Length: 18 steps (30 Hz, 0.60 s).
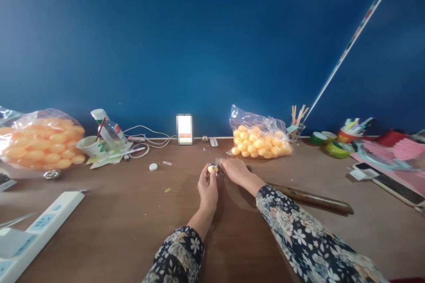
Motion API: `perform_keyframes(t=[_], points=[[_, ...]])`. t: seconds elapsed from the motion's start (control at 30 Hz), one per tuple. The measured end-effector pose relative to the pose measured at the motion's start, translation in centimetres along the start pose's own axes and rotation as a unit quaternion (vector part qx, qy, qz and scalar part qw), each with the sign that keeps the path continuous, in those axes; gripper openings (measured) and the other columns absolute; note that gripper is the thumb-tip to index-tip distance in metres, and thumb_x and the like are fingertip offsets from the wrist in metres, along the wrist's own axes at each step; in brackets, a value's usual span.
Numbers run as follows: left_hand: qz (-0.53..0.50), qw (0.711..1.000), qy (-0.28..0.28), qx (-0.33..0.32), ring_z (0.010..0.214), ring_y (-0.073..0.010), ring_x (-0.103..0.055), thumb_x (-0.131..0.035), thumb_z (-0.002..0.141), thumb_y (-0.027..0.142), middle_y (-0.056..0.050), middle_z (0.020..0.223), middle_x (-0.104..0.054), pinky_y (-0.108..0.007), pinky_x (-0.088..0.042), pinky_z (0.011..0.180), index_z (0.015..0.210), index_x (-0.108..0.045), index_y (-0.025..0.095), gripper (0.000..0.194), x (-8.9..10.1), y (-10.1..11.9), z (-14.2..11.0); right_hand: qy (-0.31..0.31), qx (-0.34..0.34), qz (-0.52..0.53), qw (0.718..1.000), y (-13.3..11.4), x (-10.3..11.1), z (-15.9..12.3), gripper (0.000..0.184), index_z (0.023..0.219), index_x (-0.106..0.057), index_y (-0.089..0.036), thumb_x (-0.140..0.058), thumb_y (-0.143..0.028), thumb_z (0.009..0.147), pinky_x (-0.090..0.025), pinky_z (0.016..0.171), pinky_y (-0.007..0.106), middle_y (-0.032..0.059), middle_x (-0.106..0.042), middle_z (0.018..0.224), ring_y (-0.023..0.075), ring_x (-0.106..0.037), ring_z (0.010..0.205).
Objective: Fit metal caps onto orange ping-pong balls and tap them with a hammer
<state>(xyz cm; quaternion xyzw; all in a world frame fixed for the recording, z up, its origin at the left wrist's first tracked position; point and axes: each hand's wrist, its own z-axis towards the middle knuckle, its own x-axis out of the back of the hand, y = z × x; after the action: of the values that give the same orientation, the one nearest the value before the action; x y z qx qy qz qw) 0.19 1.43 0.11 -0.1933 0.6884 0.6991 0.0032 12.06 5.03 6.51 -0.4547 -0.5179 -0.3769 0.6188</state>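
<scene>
One single camera is giving the view, and it is sitting on the person's head. It is looking forward and down, over the two bare forearms in black floral sleeves, which are entering from the bottom edge. The brown wooden table is filling the lower half, and the flat blue wall panel behind it is filling most of the upper half. The near part of the table is lying close under the camera, while the panel is standing farther away. The view is reaching wide to both sides, from the white power strip at left to the black-faced phone at right. No second view is sharing this scene.
</scene>
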Motion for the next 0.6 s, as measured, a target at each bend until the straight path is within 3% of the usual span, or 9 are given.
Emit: perform_keyframes(t=[0.2,0.37,0.47,0.6], points=[[-0.021,0.997,-0.063,-0.029,0.094,-0.0209,-0.065,-0.065,0.077,0.042,-0.011,0.110,-0.066,-0.031,-0.054,0.077,0.127,-0.052,0.019,0.056,0.0,0.3,-0.3,0.097,-0.021,0.102,0.990,0.6,-0.4,-0.6,0.010,0.081,-0.057,-0.020,-0.049,-0.014,0.083,-0.043,0.066,0.024,0.0038,-0.069,0.078,0.0169,-0.064,0.073],[-0.060,0.991,-0.120,-0.024,0.098,-0.0196,-0.063,-0.064,0.079,0.039,-0.010,0.113,-0.064,-0.030,-0.053,0.079,0.126,-0.048,0.022,0.053,-0.5,1.1,-1.0,0.164,-0.016,0.179,0.970,1.1,-0.3,-4.1,0.010,0.083,-0.054,-0.019,-0.045,-0.016,0.084,-0.047,0.067,0.024,0.0035,-0.066,0.076,0.0154,-0.063,0.069],[-0.065,0.986,-0.150,-0.029,0.090,-0.0175,-0.065,-0.066,0.077,0.039,-0.009,0.112,-0.063,-0.029,-0.054,0.076,0.118,-0.053,0.021,0.046,-0.9,1.1,-1.5,0.241,0.001,0.336,0.911,1.6,-1.0,-6.5,0.010,0.086,-0.056,-0.020,-0.048,-0.026,0.087,-0.048,0.061,0.025,0.0030,-0.065,0.075,0.0152,-0.061,0.062],[-0.057,0.987,-0.145,-0.038,0.080,-0.0147,-0.065,-0.073,0.071,0.034,-0.010,0.110,-0.063,-0.030,-0.054,0.077,0.120,-0.055,0.019,0.054,-1.1,0.6,-1.7,0.298,-0.024,0.437,0.848,2.0,-2.4,-7.9,0.017,0.087,-0.059,-0.020,-0.053,-0.036,0.086,-0.048,0.054,0.024,0.0010,-0.063,0.068,0.0140,-0.059,0.056]])
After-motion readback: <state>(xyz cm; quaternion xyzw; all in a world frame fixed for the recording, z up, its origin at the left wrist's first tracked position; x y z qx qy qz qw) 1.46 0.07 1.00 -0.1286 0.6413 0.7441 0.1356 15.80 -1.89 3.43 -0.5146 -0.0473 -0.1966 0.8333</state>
